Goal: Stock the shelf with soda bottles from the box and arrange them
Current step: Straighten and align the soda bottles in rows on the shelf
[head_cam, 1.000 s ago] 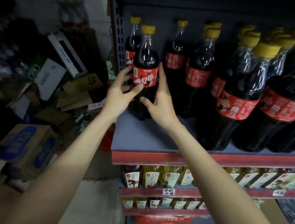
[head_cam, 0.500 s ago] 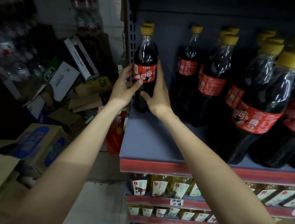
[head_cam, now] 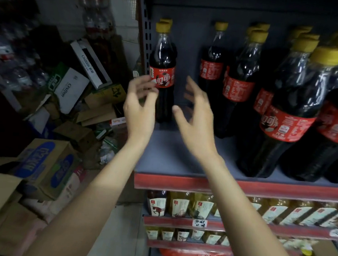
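Both hands had let go of the leftmost soda bottle (head_cam: pixel 163 70) since the earlier frames and drawn back from it. Nearest, the left hand (head_cam: pixel 139 109) hung with fingers loosely curled, holding nothing, its fingertips level with the bottle's red label. Beside it the right hand (head_cam: pixel 195 117) was spread wide, blurred. Beyond them the bottle stood upright at the back left of the grey shelf (head_cam: pixel 173 158), other dark bottles (head_cam: pixel 287 108) ranked to its right.
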Demonstrator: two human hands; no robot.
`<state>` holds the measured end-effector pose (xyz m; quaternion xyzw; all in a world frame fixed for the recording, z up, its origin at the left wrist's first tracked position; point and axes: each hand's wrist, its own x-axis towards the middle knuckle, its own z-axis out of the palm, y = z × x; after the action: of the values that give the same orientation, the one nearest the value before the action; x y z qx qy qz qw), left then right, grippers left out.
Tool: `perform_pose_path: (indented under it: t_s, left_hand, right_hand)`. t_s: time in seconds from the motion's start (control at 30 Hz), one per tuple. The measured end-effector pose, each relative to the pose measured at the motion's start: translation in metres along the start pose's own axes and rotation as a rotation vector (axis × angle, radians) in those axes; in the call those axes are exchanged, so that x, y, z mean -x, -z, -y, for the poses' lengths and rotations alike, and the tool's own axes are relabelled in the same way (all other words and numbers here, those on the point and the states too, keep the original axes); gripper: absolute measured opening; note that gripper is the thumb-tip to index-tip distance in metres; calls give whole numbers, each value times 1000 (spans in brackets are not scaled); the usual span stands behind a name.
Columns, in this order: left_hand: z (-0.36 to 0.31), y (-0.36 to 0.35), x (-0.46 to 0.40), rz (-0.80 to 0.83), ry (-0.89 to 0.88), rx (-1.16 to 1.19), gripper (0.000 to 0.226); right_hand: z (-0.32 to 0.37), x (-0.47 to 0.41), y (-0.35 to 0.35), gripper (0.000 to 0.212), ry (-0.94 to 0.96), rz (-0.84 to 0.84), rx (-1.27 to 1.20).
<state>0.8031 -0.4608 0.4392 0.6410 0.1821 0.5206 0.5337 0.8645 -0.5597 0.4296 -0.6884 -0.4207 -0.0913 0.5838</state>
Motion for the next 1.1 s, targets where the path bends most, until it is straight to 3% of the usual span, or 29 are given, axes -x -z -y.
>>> perform_pose_path:
  t_s: [0.13,0.23,0.33,0.4,0.53,0.67,0.87,1.1]
  left_hand:
    - [-18,-29,51,397,109,192,21]
    - [-24,-54,71,637,278,216,27]
    - [-29,-76,83,757,334,178,34]
    - [-32,-87,92,804,345,164,37]
    - [-34,-97,102,760,318,129,43]
    - [-32,-78,100,661,171,8,39]
    - [-32,-13,78,434,60,-134,33]
    - [-17,27,37,248,92,-246,42]
  right_hand:
    - [1,61,48,32,201,-180,73]
    - [-12,91,78,24,254,-347,249]
    - [-24,104,100,39,137,-548,426]
    - [-26,105,110,62,-3,-557,449]
    - [-22,97,121,97,-92,-372,390]
    - [-15,90,118,100,-66,-195,412]
    - [-5,54,72,107,-5,205,132]
    - [-8,10,1,112,-12,346,-18]
